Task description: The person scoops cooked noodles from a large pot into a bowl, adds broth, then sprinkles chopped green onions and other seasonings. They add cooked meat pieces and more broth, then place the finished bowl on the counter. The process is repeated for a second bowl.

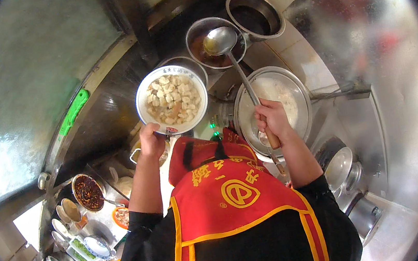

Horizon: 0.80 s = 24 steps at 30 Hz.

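My left hand (pixel 152 140) grips the near-left rim of a white bowl (pixel 140 101), holding it up. Pale cubes (pixel 176 100) lie in thin broth inside it. In my right hand (pixel 272 117) is a long-handled metal ladle (pixel 243 74), its fingers wrapped round the handle. The ladle's head hangs over a metal pot (pixel 189 40) of brownish liquid at the back; a little yellowish liquid shows in the ladle. Below my right hand and the ladle handle stands a wide metal pot (pixel 306 98) of cloudy whitish liquid.
Another metal pot (pixel 275 17) with dark contents stands at the back right. On the left counter are a bowl of dark red chilli sauce (pixel 87 191), an orange bowl (pixel 121 218) and containers with chopped greens (pixel 81 250). Metal pans (pixel 340 167) sit at the right.
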Tool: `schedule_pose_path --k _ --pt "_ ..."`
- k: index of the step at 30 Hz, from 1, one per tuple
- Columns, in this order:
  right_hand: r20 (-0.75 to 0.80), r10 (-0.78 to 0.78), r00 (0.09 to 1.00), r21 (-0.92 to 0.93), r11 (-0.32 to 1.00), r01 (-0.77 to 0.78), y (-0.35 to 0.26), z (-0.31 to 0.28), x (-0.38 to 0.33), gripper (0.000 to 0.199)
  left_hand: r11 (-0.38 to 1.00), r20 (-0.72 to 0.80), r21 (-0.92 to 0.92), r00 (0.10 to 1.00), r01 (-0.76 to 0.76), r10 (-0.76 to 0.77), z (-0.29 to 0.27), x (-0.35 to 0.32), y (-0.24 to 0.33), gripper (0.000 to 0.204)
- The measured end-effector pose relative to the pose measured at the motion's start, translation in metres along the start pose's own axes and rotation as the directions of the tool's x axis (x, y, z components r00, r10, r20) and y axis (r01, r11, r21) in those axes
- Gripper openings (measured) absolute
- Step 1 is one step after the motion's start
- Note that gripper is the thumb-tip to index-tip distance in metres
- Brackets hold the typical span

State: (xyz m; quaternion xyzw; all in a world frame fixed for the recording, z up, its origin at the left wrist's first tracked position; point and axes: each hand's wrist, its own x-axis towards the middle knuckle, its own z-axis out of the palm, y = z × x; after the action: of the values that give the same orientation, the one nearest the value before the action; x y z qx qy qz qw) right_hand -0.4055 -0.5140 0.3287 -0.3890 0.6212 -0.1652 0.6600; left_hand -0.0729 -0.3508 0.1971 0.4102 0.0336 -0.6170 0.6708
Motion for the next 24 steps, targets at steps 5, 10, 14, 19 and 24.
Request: schedule_pose_path --k 5,10,14,19,24 --pt "-0.019 0.003 1.0 0.12 0.993 0.0 -0.015 0.003 -0.017 0.014 1.0 -0.046 -0.001 0.999 0.011 -0.011 0.007 0.023 0.013 0.055" --pt "-0.013 -0.018 1.0 0.092 0.996 0.019 -0.028 0.003 -0.035 0.015 0.994 -0.024 0.102 0.999 0.034 -0.032 0.019 0.035 0.027 0.052" --pt "-0.03 -0.145 0.989 0.021 0.989 0.146 -0.031 -0.005 -0.076 0.013 0.992 0.025 0.124 1.0 -0.004 0.001 0.044 0.058 0.025 0.052" --pt "0.089 -0.082 0.993 0.13 0.989 0.07 -0.023 -0.01 -0.124 0.043 0.988 0.101 0.147 0.993 0.045 -0.06 0.1 0.085 0.015 0.056" --pt "0.062 -0.109 0.992 0.135 0.986 0.1 -0.016 -0.007 -0.145 0.045 0.994 0.177 0.108 0.984 0.009 -0.029 0.136 0.085 0.007 0.057"
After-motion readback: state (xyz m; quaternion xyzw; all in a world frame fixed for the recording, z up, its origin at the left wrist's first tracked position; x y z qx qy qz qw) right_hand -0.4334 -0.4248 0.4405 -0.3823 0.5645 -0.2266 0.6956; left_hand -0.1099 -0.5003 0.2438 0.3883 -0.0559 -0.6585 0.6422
